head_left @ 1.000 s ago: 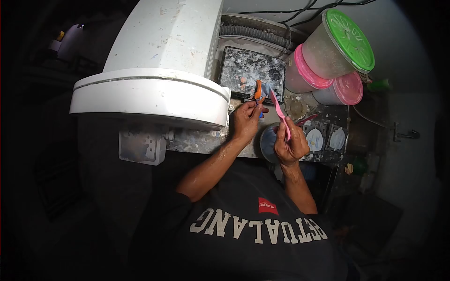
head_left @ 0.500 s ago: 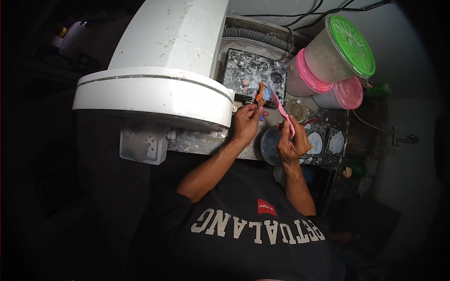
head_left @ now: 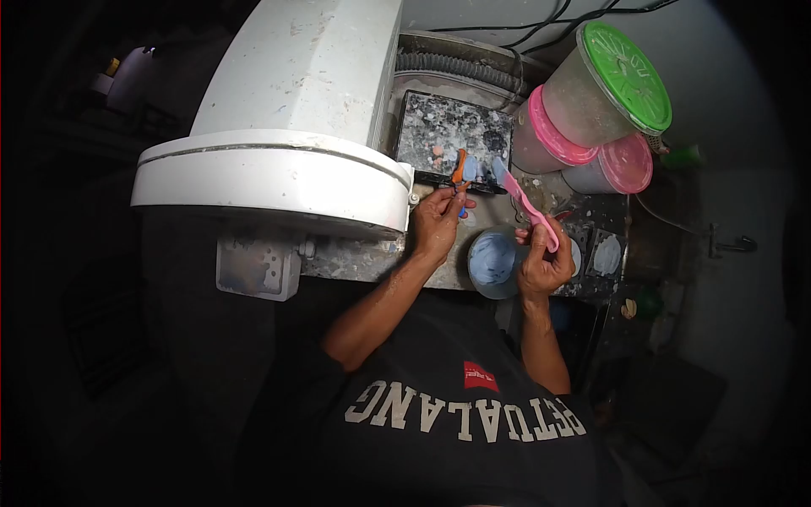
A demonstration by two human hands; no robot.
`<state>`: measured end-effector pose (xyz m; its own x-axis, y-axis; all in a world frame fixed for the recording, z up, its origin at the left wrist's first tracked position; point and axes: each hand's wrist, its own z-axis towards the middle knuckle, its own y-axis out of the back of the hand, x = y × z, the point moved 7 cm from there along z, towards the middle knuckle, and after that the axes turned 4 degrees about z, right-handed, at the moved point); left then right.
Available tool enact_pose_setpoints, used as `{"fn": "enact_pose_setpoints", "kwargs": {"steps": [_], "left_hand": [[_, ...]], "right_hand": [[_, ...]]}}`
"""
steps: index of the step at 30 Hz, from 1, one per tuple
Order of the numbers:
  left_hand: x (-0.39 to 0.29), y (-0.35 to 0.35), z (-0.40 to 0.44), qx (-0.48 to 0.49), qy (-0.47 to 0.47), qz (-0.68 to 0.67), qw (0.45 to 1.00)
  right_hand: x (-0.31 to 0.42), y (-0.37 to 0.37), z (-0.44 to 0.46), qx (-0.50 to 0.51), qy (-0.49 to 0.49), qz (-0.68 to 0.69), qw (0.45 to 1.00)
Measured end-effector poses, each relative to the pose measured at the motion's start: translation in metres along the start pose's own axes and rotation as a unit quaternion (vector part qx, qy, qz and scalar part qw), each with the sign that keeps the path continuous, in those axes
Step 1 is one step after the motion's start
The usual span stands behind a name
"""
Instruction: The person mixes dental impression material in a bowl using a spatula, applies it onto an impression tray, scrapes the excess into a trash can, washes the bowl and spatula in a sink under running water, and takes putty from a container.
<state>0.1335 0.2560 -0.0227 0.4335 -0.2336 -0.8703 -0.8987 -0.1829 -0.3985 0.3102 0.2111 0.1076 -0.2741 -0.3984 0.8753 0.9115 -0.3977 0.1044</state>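
My left hand (head_left: 438,221) pinches a small orange piece (head_left: 461,169) with blue-grey paste on its upper right side; a bit of blue shows below it at the fingers. In my right hand (head_left: 546,266) is a pink spatula (head_left: 530,207), with blue-grey paste on its blade tip. The blade is just right of the orange piece, apart from it. A bowl (head_left: 475,256) smeared inside with blue-grey paste stands below, between my hands. Behind both tools lies a black, paste-spattered block (head_left: 456,118).
A large white machine housing (head_left: 279,173) fills the left side. Tubs with a green lid (head_left: 627,76) and pink lids (head_left: 627,164) stack at the back right. Dark square pieces with pale fillings (head_left: 606,253) sit on the right. A ribbed hose (head_left: 456,63) runs behind the block.
The spatula has moved right and away from the orange piece, with my right hand shifting right and slightly down. More of the bowl shows now. My left hand keeps its hold.
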Motion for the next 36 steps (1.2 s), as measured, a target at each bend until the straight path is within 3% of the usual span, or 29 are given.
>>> {"fn": "enact_pose_setpoints", "kwargs": {"steps": [8, 14, 23, 29, 36], "left_hand": [[0.004, 0.002, 0.000, 0.028, 0.040, -0.019, 0.999], [0.003, -0.001, 0.000, 0.080, 0.015, -0.072, 0.994], [-0.013, -0.009, -0.008, 0.090, 0.058, -0.074, 0.991], [-0.029, -0.015, -0.011, 0.037, 0.048, -0.021, 0.998], [-0.041, -0.015, -0.013, 0.017, 0.009, 0.009, 1.000]], "right_hand": [[-0.023, 0.002, 0.001, -0.027, -0.147, 0.090, 0.985], [-0.044, 0.005, 0.010, 0.018, -0.214, 0.146, 0.966], [-0.045, -0.003, 0.004, 0.041, -0.159, 0.122, 0.979], [-0.039, -0.006, -0.008, 0.093, -0.086, 0.029, 0.992], [-0.029, -0.007, -0.012, 0.063, -0.102, 0.087, 0.989]]}}
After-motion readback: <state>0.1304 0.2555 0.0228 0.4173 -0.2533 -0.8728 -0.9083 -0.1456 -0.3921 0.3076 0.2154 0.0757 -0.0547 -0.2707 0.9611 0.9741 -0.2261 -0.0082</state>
